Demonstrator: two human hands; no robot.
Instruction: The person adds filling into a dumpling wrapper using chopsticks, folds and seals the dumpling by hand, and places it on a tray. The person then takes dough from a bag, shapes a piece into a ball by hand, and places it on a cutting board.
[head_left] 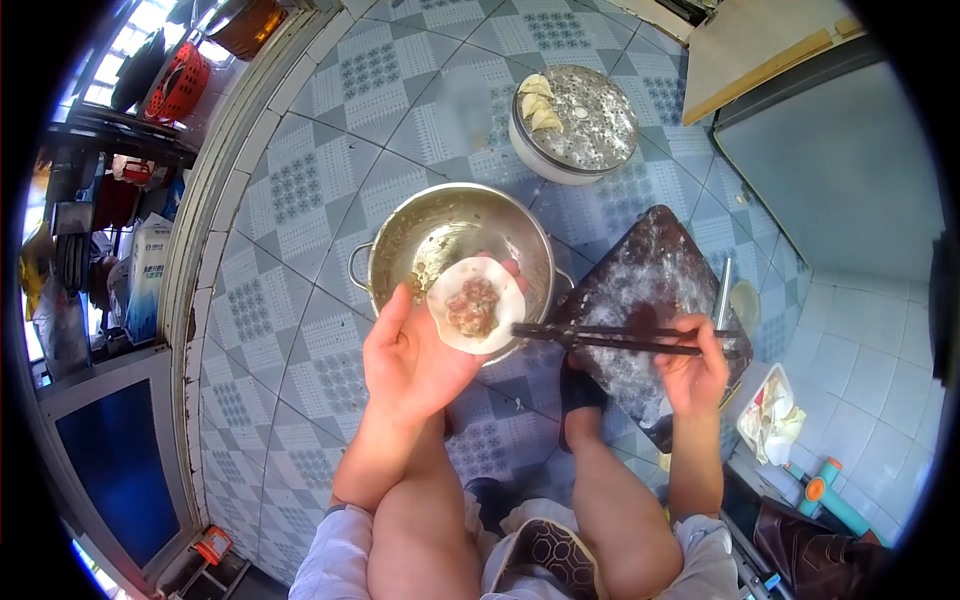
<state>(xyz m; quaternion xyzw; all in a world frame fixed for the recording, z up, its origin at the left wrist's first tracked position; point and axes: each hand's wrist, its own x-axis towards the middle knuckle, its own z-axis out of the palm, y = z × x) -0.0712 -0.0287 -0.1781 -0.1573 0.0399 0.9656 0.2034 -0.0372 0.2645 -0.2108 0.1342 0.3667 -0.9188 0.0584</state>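
Observation:
My left hand [408,352] is palm up, with a round dumpling wrapper [437,300] lying across its palm and fingers. A lump of minced meat filling [472,308] sits in the middle of the wrapper. In my right hand [698,372] is a pair of dark chopsticks [620,338], pointing left, their tips at the wrapper's right edge. Behind and below the left hand stands a large metal pot [400,222] with two handles and traces of filling inside. Under the chopsticks is a dark board [640,260] dusted with flour.
Several folded dumplings [538,104] lie on a round floured lid [590,115] at the back. A metal rod [723,290] and a pale bowl [745,303] are by the board's right corner. A white container [765,405] with a plastic bag stands at the right.

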